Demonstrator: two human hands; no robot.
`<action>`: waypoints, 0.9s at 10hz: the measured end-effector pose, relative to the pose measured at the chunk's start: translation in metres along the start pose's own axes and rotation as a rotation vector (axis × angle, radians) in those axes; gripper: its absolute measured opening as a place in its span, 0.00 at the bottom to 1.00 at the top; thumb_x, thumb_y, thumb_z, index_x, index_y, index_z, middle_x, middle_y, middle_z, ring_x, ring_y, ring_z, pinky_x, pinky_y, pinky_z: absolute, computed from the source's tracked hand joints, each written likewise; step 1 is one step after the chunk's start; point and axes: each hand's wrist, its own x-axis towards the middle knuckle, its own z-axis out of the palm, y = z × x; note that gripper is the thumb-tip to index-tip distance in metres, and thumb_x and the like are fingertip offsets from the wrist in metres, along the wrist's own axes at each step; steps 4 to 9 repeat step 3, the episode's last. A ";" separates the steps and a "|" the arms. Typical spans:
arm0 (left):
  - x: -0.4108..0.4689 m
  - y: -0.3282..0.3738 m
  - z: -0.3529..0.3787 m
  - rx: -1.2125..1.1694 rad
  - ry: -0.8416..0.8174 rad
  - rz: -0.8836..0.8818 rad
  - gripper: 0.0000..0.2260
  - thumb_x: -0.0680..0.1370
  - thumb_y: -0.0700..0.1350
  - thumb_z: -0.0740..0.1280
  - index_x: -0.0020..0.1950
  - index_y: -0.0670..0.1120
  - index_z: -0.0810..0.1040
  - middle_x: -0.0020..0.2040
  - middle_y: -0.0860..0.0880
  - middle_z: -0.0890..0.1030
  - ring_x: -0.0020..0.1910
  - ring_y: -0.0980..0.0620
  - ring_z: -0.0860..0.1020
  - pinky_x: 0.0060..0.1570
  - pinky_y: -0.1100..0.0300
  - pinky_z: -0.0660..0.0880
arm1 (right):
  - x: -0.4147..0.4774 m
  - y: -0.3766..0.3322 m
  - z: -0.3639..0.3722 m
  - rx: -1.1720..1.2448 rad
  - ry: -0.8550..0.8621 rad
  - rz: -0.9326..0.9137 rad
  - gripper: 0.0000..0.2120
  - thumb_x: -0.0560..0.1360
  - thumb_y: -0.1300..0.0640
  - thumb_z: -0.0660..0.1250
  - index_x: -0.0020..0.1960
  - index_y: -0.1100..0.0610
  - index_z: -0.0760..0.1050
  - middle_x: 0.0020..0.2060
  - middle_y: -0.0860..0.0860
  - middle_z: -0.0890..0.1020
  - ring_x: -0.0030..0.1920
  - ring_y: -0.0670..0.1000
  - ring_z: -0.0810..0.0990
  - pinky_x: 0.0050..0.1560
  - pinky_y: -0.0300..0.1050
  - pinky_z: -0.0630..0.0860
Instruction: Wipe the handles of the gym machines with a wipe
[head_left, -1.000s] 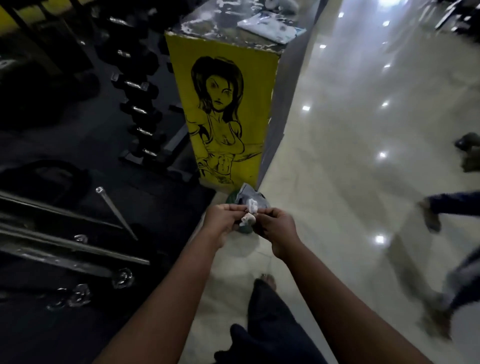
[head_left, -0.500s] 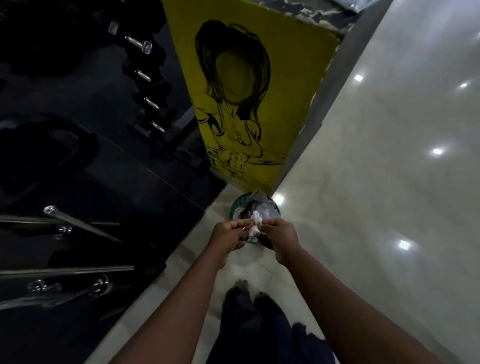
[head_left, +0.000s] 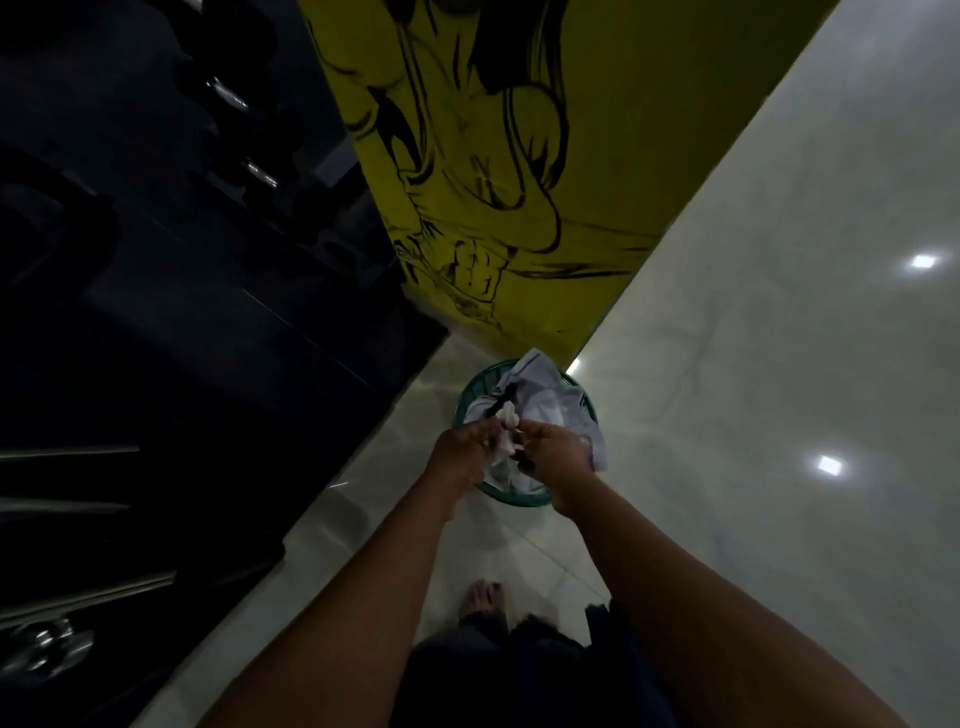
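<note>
Both hands are extended forward and meet over a bin. The left grip (head_left: 465, 447) is closed on the left side of a crumpled white wipe (head_left: 506, 431), fingers curled round it. The right grip (head_left: 558, 449) is closed on the right side of the same wipe, pinching it. The wipe is bunched between the two hands, and part of it stands up above the knuckles.

Directly below the hands stands a round green bin (head_left: 511, 500) on the floor. It is lined with a pale plastic bag (head_left: 550, 400) whose loose edge rises over the far rim. The wipe is held above the bin's opening; whether it touches the bag cannot be told.

Just beyond the bin is a yellow panel (head_left: 597, 156) bearing a black line drawing of a figure. The bin is near its lower corner. The floor (head_left: 753, 364) on the right is pale, glossy tile showing reflected ceiling lights. On the left lies a dark mat (head_left: 208, 338) with metal bars (head_left: 88, 590) at its near edge; detail there is too dim to read. A bare foot (head_left: 485, 597) shows on the tile below the hands.
</note>
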 end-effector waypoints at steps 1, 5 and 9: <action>0.028 -0.020 0.001 0.003 -0.013 0.040 0.15 0.81 0.36 0.60 0.66 0.45 0.76 0.59 0.47 0.78 0.56 0.49 0.76 0.50 0.60 0.71 | 0.028 0.014 0.003 -0.016 0.016 -0.004 0.13 0.78 0.62 0.61 0.60 0.63 0.77 0.57 0.61 0.80 0.58 0.62 0.79 0.58 0.55 0.76; 0.081 -0.058 -0.004 0.098 -0.058 0.131 0.23 0.78 0.29 0.57 0.73 0.41 0.67 0.70 0.44 0.70 0.69 0.45 0.70 0.69 0.55 0.65 | 0.058 0.038 0.004 -0.059 0.047 -0.020 0.14 0.79 0.64 0.59 0.62 0.63 0.74 0.60 0.63 0.78 0.62 0.63 0.76 0.62 0.56 0.73; 0.081 -0.058 -0.004 0.098 -0.058 0.131 0.23 0.78 0.29 0.57 0.73 0.41 0.67 0.70 0.44 0.70 0.69 0.45 0.70 0.69 0.55 0.65 | 0.058 0.038 0.004 -0.059 0.047 -0.020 0.14 0.79 0.64 0.59 0.62 0.63 0.74 0.60 0.63 0.78 0.62 0.63 0.76 0.62 0.56 0.73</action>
